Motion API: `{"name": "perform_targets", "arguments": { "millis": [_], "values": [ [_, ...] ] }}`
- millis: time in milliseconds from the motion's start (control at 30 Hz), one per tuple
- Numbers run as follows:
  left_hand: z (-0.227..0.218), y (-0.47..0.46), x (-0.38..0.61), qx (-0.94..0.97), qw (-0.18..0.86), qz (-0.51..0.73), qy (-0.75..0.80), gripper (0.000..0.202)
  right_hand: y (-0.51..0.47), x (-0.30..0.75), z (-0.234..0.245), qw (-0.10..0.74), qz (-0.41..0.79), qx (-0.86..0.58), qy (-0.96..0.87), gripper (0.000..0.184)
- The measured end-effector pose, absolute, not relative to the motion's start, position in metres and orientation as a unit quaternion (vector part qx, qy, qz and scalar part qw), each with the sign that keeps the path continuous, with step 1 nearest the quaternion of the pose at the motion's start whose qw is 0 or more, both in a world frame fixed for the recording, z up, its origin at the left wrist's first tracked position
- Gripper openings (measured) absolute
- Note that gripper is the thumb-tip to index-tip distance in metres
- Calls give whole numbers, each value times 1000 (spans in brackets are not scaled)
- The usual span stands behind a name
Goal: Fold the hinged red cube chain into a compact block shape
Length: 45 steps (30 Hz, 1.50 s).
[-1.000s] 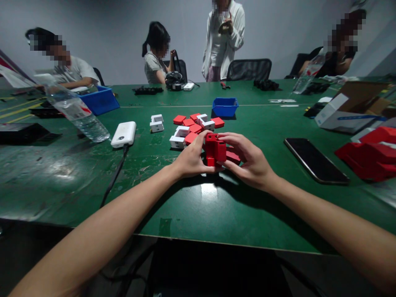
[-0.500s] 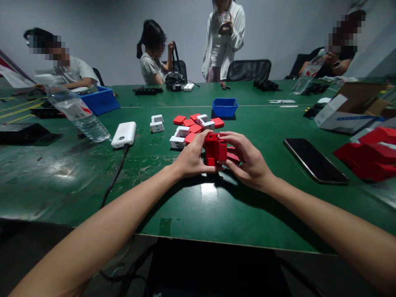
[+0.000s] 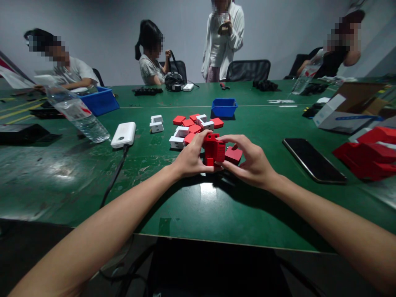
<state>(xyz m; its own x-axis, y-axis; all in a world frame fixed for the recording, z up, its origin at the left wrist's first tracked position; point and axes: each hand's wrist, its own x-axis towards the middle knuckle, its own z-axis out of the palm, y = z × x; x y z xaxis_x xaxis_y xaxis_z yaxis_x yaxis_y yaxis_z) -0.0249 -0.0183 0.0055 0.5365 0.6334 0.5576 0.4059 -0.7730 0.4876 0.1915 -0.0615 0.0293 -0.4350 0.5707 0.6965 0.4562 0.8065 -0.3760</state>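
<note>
My left hand [image 3: 194, 156] is closed around the left side of a red plastic block [image 3: 215, 149] with a round hole near its top and a ribbed face. At the block's right side is my right hand [image 3: 249, 161], its thumb and index finger pinching the edge. Another red piece [image 3: 233, 155] lies on the table behind my right fingers, partly hidden by them. Just beyond my hands sits a loose pile of red pieces [image 3: 187, 123] and white U-shaped pieces [image 3: 178, 138]. One more white bracket-like piece [image 3: 156, 123] stands apart to the left.
A white power bank [image 3: 123, 135] with a black cable and a tilted water bottle [image 3: 77, 111] are on the left. A blue bin [image 3: 224, 108] stands behind the pile. To the right lie a phone [image 3: 314, 160], a red bundle [image 3: 368, 154] and an open carton [image 3: 349, 107]. Several people are across the table.
My right hand's fingers have spread a little and shifted right, showing more of the red piece behind them. The block stays nearly in place. The person at far right has raised a hand.
</note>
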Motion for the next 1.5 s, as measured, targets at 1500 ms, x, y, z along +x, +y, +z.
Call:
{"name": "perform_targets", "arguments": {
  "millis": [1500],
  "values": [
    [7, -21, -24, 862, 119, 395, 294, 96, -53, 195, 21, 427, 48, -278, -859, 46]
  ]
}}
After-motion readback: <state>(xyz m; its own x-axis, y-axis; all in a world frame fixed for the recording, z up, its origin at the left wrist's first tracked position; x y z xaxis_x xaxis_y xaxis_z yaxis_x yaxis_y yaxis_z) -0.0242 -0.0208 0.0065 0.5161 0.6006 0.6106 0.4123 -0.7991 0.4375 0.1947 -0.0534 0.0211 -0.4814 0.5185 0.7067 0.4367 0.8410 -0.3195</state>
